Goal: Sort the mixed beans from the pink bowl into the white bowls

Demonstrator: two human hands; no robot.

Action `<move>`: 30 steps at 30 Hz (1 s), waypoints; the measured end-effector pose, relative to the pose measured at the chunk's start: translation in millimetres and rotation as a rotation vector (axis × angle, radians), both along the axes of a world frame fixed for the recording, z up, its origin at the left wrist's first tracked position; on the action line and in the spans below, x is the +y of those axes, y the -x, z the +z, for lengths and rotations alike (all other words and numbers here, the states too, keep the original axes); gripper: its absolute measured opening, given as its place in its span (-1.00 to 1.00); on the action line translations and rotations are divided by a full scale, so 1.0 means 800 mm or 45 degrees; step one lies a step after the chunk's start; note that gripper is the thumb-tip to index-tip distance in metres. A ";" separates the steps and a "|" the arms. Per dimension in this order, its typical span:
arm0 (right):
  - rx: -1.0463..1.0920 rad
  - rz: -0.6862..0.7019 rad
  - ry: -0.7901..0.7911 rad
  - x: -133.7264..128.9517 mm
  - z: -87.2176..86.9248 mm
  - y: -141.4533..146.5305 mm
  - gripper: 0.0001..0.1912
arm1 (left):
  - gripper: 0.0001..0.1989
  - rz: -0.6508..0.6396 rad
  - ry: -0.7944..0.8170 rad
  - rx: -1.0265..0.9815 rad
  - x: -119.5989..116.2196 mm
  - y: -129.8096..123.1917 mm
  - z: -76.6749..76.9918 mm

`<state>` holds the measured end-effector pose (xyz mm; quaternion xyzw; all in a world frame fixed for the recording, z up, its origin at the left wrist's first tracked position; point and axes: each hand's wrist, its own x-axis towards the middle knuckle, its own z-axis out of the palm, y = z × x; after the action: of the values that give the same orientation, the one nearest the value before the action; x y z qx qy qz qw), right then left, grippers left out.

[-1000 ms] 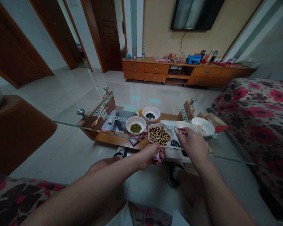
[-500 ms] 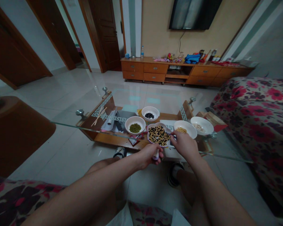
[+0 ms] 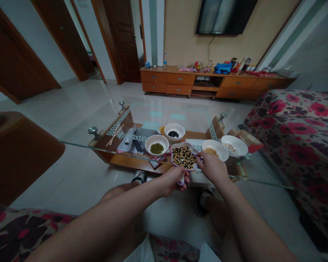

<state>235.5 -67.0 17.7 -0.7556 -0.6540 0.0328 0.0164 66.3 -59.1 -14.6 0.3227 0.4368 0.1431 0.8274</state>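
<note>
the left hand (image 3: 171, 181) is closed in a fist around a white-and-purple handle (image 3: 181, 179), which pokes out below the fingers; whether it joins the dish, i cannot tell. just above that fist, and touching it, sits a scalloped purple-rimmed dish of mixed beans (image 3: 184, 157), heaped with pale and dark beans. the right hand (image 3: 211, 169) is to the right of the dish, its fingers (image 3: 199, 157) pressed together in a pinch at the dish's right rim. whatever they pinch is too small and hidden to name.

beyond the left hand lies a white bowl of green mung beans (image 3: 156, 148), and farther ahead a white bowl of black beans (image 3: 173, 134). just right of the right hand is a white bowl of yellow beans (image 3: 214, 150), then a white bowl of pale pieces (image 3: 234, 145). all of them are on the lower wooden shelf of a glass-topped coffee table (image 3: 79, 145). far left of the hands, on that shelf, lie loose chopsticks (image 3: 114, 134).
</note>
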 end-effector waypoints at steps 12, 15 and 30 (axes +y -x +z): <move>0.033 -0.014 -0.072 -0.002 0.004 0.003 -0.65 | -0.83 0.004 0.011 -0.003 0.002 0.000 -0.006; 0.053 -0.045 -0.158 -0.004 0.008 0.002 -0.63 | -0.83 0.007 0.004 -0.014 0.002 0.000 -0.008; 0.023 -0.553 -0.273 -0.010 0.019 -0.017 -0.56 | -0.83 0.002 -0.013 0.050 0.001 0.000 0.001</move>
<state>249.0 -75.3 32.9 -0.8721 -0.4758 -0.0343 0.1090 66.5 -58.6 -14.0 0.3292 0.4524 0.1397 0.8170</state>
